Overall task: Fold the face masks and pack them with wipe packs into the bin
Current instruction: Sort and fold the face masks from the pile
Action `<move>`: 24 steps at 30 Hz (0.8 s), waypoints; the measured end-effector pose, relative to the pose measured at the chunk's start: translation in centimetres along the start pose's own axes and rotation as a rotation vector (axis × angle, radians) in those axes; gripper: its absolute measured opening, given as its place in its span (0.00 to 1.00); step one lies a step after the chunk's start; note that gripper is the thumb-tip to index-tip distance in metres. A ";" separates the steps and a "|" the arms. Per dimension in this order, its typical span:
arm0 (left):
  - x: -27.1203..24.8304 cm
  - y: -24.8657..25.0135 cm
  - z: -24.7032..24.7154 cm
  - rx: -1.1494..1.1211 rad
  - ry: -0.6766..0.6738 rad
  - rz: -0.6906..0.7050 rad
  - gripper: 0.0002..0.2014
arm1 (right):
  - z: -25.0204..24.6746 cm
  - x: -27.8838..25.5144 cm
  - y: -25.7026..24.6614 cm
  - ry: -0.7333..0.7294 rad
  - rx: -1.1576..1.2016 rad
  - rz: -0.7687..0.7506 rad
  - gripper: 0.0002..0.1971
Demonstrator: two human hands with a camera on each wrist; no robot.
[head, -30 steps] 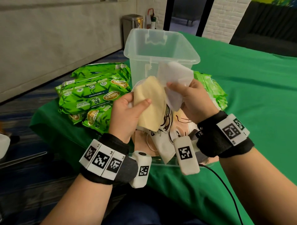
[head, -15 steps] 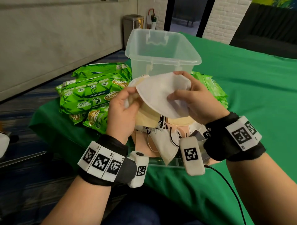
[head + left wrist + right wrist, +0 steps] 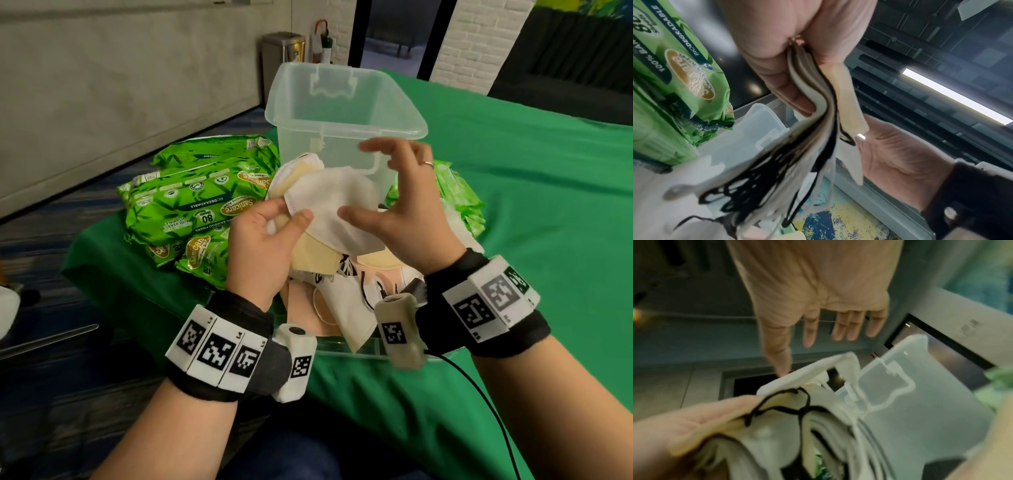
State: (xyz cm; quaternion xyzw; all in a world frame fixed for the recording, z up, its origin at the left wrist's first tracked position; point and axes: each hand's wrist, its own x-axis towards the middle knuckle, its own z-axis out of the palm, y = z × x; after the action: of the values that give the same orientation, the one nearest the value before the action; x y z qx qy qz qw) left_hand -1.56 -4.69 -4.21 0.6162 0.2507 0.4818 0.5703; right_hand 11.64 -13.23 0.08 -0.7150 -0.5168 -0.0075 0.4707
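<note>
My left hand [image 3: 291, 214] pinches a stack of folded face masks, a white mask [image 3: 335, 202] on top and a yellow mask [image 3: 311, 257] beneath. In the left wrist view the stack [image 3: 826, 113] shows several layers with black ear loops hanging down. My right hand [image 3: 363, 183] is open with fingers spread; only its thumb is at the white mask, and in the right wrist view the thumb tip meets the mask's edge [image 3: 807, 378]. The clear plastic bin [image 3: 308, 144] stands upright just behind both hands.
Green wipe packs [image 3: 195, 205] are piled left of the bin, and more wipe packs [image 3: 459, 195] lie to its right. Loose masks [image 3: 346, 308] lie on a clear tray [image 3: 342, 346] under my wrists. Green cloth [image 3: 531, 222] covers the table to the right.
My right hand laid the white mask onto the yellow one in my left hand, then let go and spread its fingers. My left hand now pinches both masks.
</note>
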 end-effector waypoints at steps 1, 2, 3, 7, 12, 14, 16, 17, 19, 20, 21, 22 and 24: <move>0.0 0.0 0.0 0.009 0.005 -0.004 0.12 | -0.1 -0.1 -0.3 -0.030 -0.060 -0.055 0.29; 0.0 0.0 0.0 0.012 0.009 -0.009 0.11 | -0.1 -0.2 -0.6 -0.090 -0.118 -0.089 0.28; 0.0 0.1 0.0 0.004 0.004 -0.009 0.10 | -0.1 -0.2 -0.8 -0.167 -0.170 -0.103 0.28; -0.1 0.2 0.2 -0.002 -0.024 -0.024 0.08 | 0.6 -0.2 -0.6 -0.318 -0.191 -0.088 0.25; -0.1 0.1 0.1 -0.015 -0.060 -0.048 0.09 | 0.7 0.1 0.0 -0.264 -0.100 -0.120 0.08; -0.1 0.0 0.1 -0.002 -0.071 -0.050 0.10 | 0.6 0.4 0.3 -0.229 -0.036 -0.063 0.03; 0.0 -0.1 -0.1 0.023 -0.063 -0.052 0.13 | 0.2 0.5 0.6 -0.212 0.097 0.032 0.03; 0.1 -0.2 -0.2 0.040 -0.059 -0.045 0.14 | -0.1 0.6 0.7 -0.197 0.176 0.074 0.04; 0.3 -0.3 -0.5 0.069 -0.054 -0.038 0.14 | -0.6 0.6 0.8 -0.148 0.324 0.143 0.07; 0.3 -0.3 -0.6 0.069 -0.046 -0.044 0.14 | -0.9 0.5 0.9 -0.123 0.387 0.186 0.08; 0.3 -0.2 -0.7 0.062 -0.035 -0.052 0.14 | -1.1 0.5 1.0 -0.104 0.447 0.235 0.08; 0.4 -0.2 -0.7 0.053 -0.022 -0.059 0.14 | -1.3 0.4 1.1 -0.092 0.506 0.286 0.09; 0.4 -0.2 -0.7 0.037 0.007 -0.071 0.12 | -1.6 0.3 1.1 -0.096 0.652 0.380 0.09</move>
State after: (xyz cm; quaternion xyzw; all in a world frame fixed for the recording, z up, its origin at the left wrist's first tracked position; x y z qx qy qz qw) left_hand -1.95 -4.01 -4.33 0.6155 0.2832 0.4587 0.5749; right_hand 13.36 -14.10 0.46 -0.6105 -0.3716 0.2784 0.6416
